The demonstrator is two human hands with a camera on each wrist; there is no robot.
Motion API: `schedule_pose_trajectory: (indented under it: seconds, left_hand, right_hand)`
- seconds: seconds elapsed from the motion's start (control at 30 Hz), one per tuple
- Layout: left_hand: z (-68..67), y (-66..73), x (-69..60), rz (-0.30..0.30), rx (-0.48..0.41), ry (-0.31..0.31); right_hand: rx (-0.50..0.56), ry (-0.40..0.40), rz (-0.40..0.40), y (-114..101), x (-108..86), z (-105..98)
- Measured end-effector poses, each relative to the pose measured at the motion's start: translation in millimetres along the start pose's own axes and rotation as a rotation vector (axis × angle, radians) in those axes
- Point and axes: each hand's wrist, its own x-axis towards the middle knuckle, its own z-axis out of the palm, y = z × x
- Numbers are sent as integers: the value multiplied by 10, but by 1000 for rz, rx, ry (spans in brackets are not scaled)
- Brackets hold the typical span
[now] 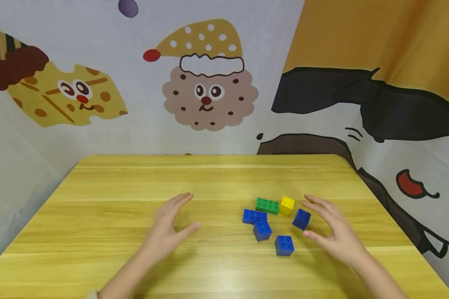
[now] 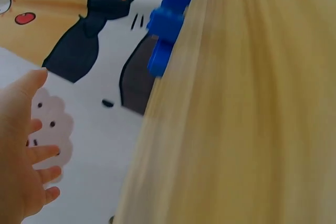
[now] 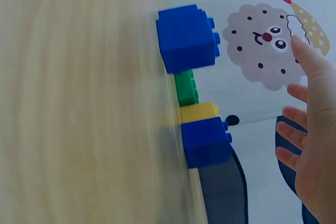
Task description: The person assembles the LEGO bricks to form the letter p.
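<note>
Several toy building bricks stand on the table right of its middle. A long green brick (image 1: 267, 206) and a small yellow brick (image 1: 287, 206) are farthest back. In front of them a long blue brick (image 1: 254, 216) adjoins a square blue brick (image 1: 262, 230). Another square blue brick (image 1: 284, 245) stands nearest the front. My right hand (image 1: 333, 232) hovers beside the rightmost blue brick (image 1: 302, 219), fingers spread, holding nothing. Well left of the bricks, my left hand (image 1: 168, 230) is held above the table, thumb apart from the fingers and nothing in it.
The wooden table (image 1: 97, 232) has light yellow grain and rounded far corners. Behind it hangs a cloth (image 1: 142, 137) printed with cartoon figures, which also covers the right side.
</note>
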Motion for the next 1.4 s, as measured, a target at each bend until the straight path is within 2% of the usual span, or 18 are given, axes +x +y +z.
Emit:
schedule_pose_trajectory:
  seconds: [0.27,0.4,0.57,0.83,1.1,1.27,1.4]
  left_hand:
    - [301,137,15,-64,-124,-53]
    - [422,175,23,-79,-168,-79]
    - [561,208,20,-94,-214,-122]
    - [783,254,32,-121,-295,-170]
    - [991,319,74,-117,-332,-178]
    - [1099,360,100,-112,-351,-180]
    - [1172,387,121,-137,-368,-188]
  right_hand:
    - [20,-14,-20,-16,-65,100]
    - [96,-33,-81,5,-74,151]
    - [189,-62,-111,18,-88,208]
    - [230,-56,-161,29,-106,264]
    - [281,-125,-129,57,-120,308]
    - [288,-134,-135,64,-127,323]
    - [285,-144,-128,91,-145,341]
